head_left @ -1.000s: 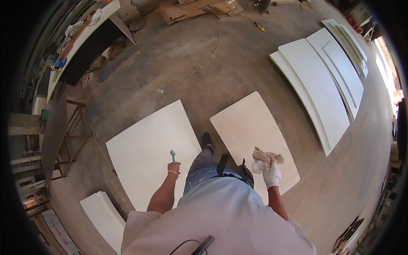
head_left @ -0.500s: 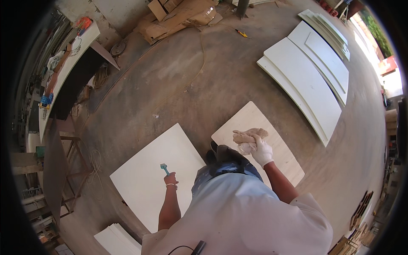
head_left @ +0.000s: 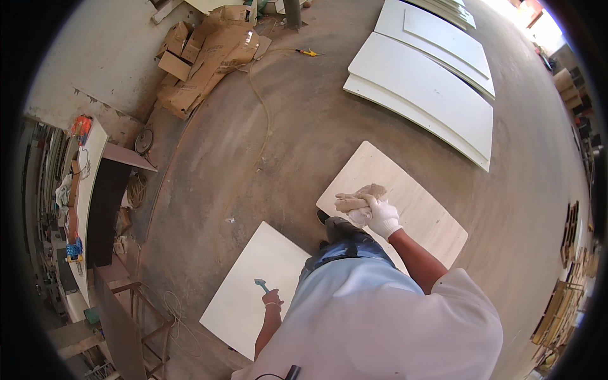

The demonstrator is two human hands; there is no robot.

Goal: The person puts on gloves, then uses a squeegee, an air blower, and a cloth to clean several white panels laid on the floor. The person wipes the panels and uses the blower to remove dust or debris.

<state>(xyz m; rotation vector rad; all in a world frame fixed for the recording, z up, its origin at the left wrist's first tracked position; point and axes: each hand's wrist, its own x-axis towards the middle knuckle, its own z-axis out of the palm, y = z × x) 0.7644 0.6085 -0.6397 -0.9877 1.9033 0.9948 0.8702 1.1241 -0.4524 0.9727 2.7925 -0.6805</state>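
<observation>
My bare left hand [head_left: 272,297] is closed round the handle of a small teal hand tool with a short, broad head [head_left: 260,282], perhaps a scraper. It is over a plain white panel [head_left: 244,278] on the left. On my right hand [head_left: 384,220] is a white knitted glove, and its fingers grip a crumpled beige rag [head_left: 361,197]. The rag is above a pale wood-grain panel [head_left: 411,190] with rounded corners. My legs are between the two panels, and my body hides parts of both.
White boards [head_left: 424,95] lie stacked on the floor at the far right. Flattened cardboard [head_left: 212,60] is heaped at the far left. A thin hose [head_left: 268,120] crosses the floor to a yellow-tipped tool [head_left: 308,53]. A workbench [head_left: 95,158] and a metal frame [head_left: 152,323] stand at left.
The view has swung to the right as I turn, so the bench and cardboard show more fully. Both hands keep hold of the tool and rag, and the rag remains over the wood-grain panel.
</observation>
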